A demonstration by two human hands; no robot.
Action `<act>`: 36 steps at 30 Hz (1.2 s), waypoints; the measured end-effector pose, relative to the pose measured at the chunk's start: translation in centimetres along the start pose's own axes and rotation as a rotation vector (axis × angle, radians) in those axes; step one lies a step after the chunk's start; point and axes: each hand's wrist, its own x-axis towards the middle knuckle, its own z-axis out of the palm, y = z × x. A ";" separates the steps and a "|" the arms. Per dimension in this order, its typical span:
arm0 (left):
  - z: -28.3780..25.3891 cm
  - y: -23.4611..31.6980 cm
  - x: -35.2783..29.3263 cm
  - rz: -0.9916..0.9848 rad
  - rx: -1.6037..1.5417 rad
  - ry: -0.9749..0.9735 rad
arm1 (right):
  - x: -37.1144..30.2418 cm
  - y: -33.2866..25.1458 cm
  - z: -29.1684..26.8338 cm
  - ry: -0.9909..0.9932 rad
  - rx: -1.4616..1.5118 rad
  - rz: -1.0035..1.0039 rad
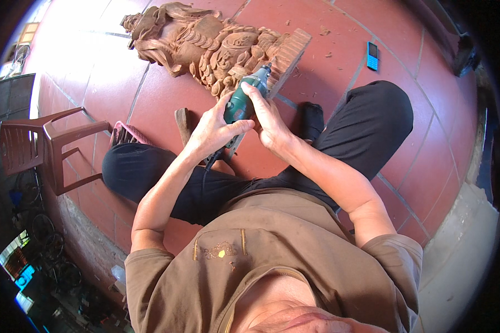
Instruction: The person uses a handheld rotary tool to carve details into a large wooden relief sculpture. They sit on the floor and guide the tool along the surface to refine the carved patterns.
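Observation:
A green rotary tool [238,105] with a grey nose is gripped between both of my hands. Around its rear left side wraps my left hand [214,129], closed. My right hand [265,116] is closed on its right side, near the front. The tool's tip points up and right toward the ridged base of a carved wooden statue [211,47], which lies on its side on the floor. Whether the bit touches the wood I cannot tell. From the tool's rear a dark cord [204,180] runs down toward my lap.
Red floor tiles [339,33] carry scattered wood shavings. A blue keypad phone [373,56] lies right of the statue. Brown plastic chair [53,141] at left; a pink basket [129,133] and a wooden piece [182,125] sit by my left knee. Bicycles [44,230] stand at far left.

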 end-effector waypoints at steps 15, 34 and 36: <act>0.7 0.1 0.5 -0.013 -0.006 -0.104 | -1.1 -0.4 -1.6 -0.020 0.020 0.007; -0.1 0.0 0.2 -0.005 0.040 -0.005 | -0.1 -0.1 0.4 0.032 0.004 -0.017; -0.2 0.1 0.3 -0.016 0.037 -0.007 | 0.5 0.2 0.2 0.012 -0.001 -0.015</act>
